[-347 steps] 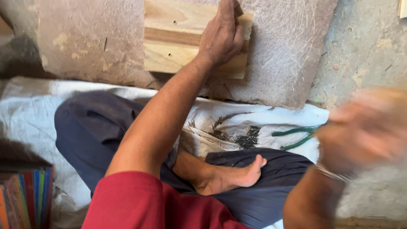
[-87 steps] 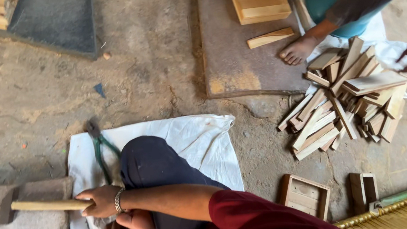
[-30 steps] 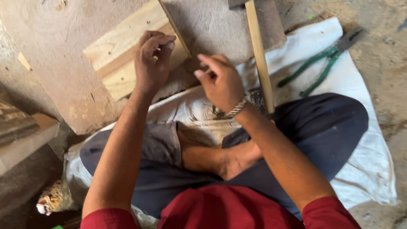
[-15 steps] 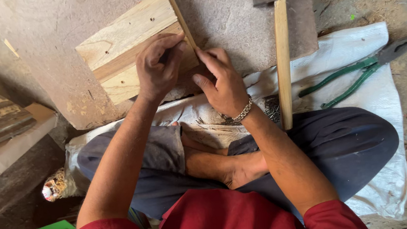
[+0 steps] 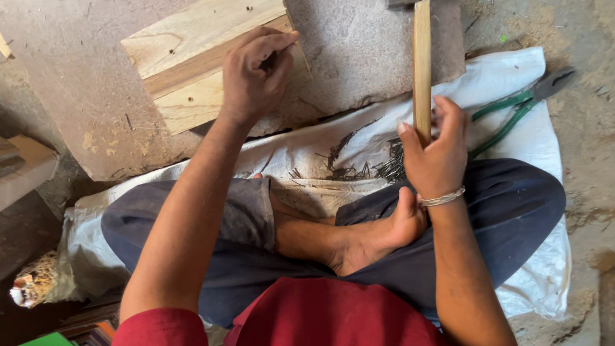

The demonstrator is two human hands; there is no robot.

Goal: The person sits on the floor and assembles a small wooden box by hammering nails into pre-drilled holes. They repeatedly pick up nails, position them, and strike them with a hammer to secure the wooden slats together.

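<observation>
Left hand [image 5: 254, 74] is pinching something tiny against the wooden board [image 5: 196, 45] up at 11 o'clock, can't tell what. Right hand [image 5: 433, 151] wraps the hammer [image 5: 421, 44] handle, head pointing to 1 o'clock. Green pliers [image 5: 517, 106] lie just beside it at 2 o'clock on the white sack [image 5: 514, 73].

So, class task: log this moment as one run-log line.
left hand: pinching at wooden piece | right hand: gripping hammer handle | pliers: on white sack

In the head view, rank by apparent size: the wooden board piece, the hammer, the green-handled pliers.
1. Wooden board piece, under the left hand.
2. Hammer, its handle gripped by the right hand.
3. Green-handled pliers, partly hidden.
</observation>
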